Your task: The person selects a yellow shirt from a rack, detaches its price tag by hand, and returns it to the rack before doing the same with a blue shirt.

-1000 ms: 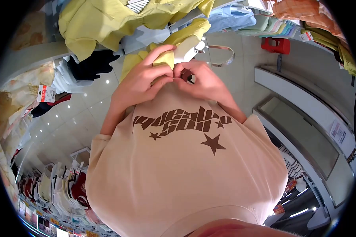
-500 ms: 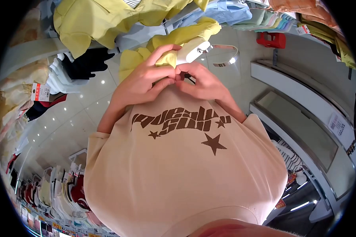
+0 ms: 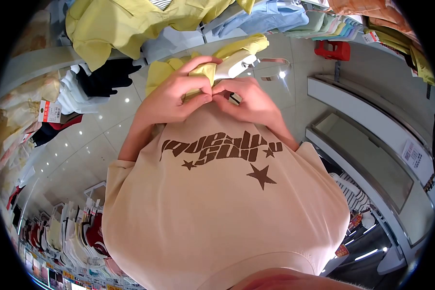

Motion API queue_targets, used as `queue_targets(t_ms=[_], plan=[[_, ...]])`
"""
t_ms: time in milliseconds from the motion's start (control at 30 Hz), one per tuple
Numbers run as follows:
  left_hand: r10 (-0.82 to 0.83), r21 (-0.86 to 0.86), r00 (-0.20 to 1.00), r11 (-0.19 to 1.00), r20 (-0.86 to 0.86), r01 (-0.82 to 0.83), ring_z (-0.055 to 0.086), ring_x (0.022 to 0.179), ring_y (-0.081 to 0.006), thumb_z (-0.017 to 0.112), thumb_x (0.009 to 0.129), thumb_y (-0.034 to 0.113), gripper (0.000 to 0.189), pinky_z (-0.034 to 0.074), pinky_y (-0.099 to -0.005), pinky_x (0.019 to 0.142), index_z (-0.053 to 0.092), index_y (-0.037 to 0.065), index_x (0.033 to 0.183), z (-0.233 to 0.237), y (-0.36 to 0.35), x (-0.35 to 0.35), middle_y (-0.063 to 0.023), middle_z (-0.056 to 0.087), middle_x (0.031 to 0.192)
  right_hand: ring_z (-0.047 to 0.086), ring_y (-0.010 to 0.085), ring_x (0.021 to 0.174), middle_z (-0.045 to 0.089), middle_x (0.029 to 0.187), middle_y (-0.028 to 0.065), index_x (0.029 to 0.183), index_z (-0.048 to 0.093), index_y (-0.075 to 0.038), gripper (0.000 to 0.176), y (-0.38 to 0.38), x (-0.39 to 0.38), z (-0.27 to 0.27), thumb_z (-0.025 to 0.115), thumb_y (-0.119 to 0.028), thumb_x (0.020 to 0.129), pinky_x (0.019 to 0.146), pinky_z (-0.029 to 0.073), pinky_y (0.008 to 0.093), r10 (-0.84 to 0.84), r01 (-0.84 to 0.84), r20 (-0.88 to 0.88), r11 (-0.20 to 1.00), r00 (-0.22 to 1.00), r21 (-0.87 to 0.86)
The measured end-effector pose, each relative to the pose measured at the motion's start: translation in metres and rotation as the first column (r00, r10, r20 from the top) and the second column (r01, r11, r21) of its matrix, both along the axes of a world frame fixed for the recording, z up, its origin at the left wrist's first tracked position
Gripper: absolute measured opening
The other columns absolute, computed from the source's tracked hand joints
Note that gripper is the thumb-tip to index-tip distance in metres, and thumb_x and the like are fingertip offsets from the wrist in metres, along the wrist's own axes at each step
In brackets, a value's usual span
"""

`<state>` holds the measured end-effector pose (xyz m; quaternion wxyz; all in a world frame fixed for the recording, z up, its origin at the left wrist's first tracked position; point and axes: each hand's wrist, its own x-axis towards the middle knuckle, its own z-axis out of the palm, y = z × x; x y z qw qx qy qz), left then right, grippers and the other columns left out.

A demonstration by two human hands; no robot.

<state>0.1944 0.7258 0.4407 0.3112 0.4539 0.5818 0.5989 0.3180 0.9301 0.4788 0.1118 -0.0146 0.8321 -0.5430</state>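
Note:
My left hand (image 3: 175,92) grips a yellow garment (image 3: 205,65) bunched against a white hanger (image 3: 233,65), fingers curled over the cloth. My right hand (image 3: 250,99) is closed right beside it, fingertips pinching a small dark and white piece (image 3: 235,98) near the hanger's metal hook (image 3: 275,62). Both hands are pressed together just above my beige printed T-shirt (image 3: 222,193). What exactly the right fingers pinch is too small to tell.
Yellow shirts (image 3: 130,24) hang on a rail at the top, with pastel folded clothes (image 3: 324,24) further right. A red stool (image 3: 333,49) stands on the tiled floor (image 3: 82,145). White display counters (image 3: 372,145) run along the right. Racks of packaged garments (image 3: 77,232) fill the lower left.
The hands have stayed together on the garment and hanger; the view shifted slightly, and the right fingers now show a small dark and white piece between them.

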Motion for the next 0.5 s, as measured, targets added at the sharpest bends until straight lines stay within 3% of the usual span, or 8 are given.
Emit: queue_targets(t_ms=[100,200,500], plan=[[-0.055,-0.079,0.997,0.995,0.056,0.060,0.058,0.133,-0.0365,0.069,0.090,-0.002,0.005,0.047,-0.0420,0.106,0.068,0.002,0.089,0.005,-0.001,-0.001,-0.0253,0.051,0.154,0.075,0.0226,0.077,0.078,0.089,0.0085,0.103,0.074,-0.004,0.017,0.003,0.003,0.004,0.073,0.002,0.087,0.069,0.057,0.0339,0.022,-0.021,-0.012,0.998,1.000,0.066],[-0.008,-0.059,1.000,0.998,0.010,0.008,0.065,0.121,-0.0325,0.070,0.091,0.002,0.002,0.051,-0.0384,0.094,0.069,0.001,0.092,0.001,-0.001,0.002,-0.0209,0.057,0.148,0.075,0.0200,0.074,0.077,0.086,0.0063,0.102,0.074,-0.005,0.017,0.003,0.008,0.003,0.073,0.002,0.086,0.066,0.057,0.0327,-0.014,0.016,-0.036,0.998,0.999,0.068],[0.038,-0.050,0.999,0.998,0.027,-0.036,0.060,0.134,-0.0325,0.070,0.091,0.004,0.003,0.051,-0.0406,0.098,0.069,0.001,0.092,0.006,0.003,0.009,-0.0223,0.060,0.144,0.068,0.0150,0.066,0.075,0.082,0.0044,0.100,0.073,-0.005,0.018,0.001,0.011,-0.003,0.074,0.002,0.084,0.063,0.055,0.0294,-0.070,0.078,-0.116,0.995,0.991,0.067]])
